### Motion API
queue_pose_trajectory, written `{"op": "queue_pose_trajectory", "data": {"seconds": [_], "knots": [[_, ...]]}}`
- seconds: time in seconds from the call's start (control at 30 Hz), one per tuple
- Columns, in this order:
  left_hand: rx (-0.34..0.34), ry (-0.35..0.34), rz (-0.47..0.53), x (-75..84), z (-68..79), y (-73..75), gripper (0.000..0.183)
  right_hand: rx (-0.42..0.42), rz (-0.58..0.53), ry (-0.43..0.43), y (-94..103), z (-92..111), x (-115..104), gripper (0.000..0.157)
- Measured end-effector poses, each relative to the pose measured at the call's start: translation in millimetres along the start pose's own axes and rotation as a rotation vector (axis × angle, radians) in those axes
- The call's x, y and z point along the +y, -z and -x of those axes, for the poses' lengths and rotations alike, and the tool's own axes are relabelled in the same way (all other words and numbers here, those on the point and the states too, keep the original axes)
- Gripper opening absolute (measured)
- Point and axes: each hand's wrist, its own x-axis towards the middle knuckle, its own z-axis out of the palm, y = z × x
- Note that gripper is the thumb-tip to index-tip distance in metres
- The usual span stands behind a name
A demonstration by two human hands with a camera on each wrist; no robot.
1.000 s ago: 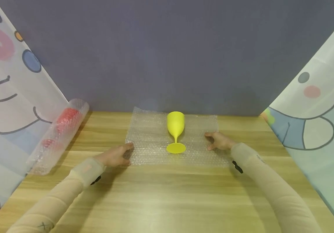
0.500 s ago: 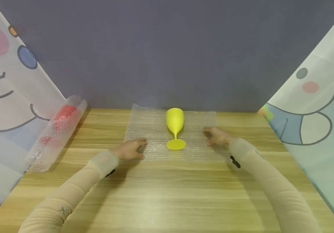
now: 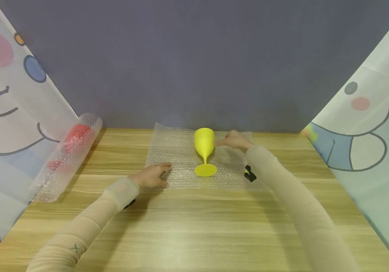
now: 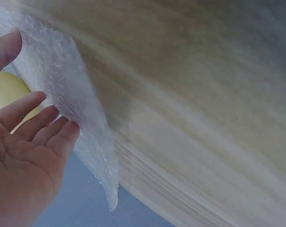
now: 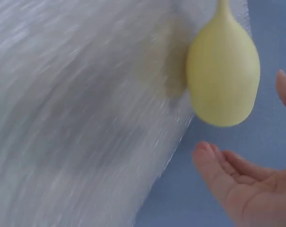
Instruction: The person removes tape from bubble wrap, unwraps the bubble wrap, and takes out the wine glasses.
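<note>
One bubble-wrapped red bundle (image 3: 70,153) left of yellow goblet (image 3: 204,141); grey wall (image 3: 187,68) behind.

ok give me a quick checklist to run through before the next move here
1. Yellow goblet resting on the bubble wrap sheet: ok, it lies on its side, base at the near end.
2. Enough sheet beyond the bowl: cannot tell, the rim end lies close to the sheet's far edge.
3. Goblet held: not ok, the right grip is beside the bowl, fingers not around it.
4. Left grip pressing the sheet: cannot tell, its fingers are over the left part, contact unclear.
5. Wrapped red bundle out of the way: ok, it lies apart at the left.
</note>
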Motion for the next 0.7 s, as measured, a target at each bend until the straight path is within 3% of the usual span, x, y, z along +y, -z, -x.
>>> {"op": "queue_pose_trajectory", "data": {"seconds": [0.1,0.27,0.53,0.7], "knots": [[0.001,-0.003,0.007,-1.4,-1.2,-0.5,0.069,0.008,-0.094,-0.067,-5.5,-5.6,-12.2,0.098],[-0.002,0.005,0.002,-1.4,-4.4,0.8,0.069,0.044,-0.196,-0.109,-17.7,-20.8,-25.8,0.104],[-0.022,0.018,-0.016,3.5,-6.0,0.9,0.070,0.124,-0.295,-0.175,-38.3,-38.9,-32.1,0.084],[-0.024,0.034,0.003,4.3,-0.3,1.0,0.071,0.117,-0.289,-0.182,-46.7,-45.4,-34.9,0.079]]}}
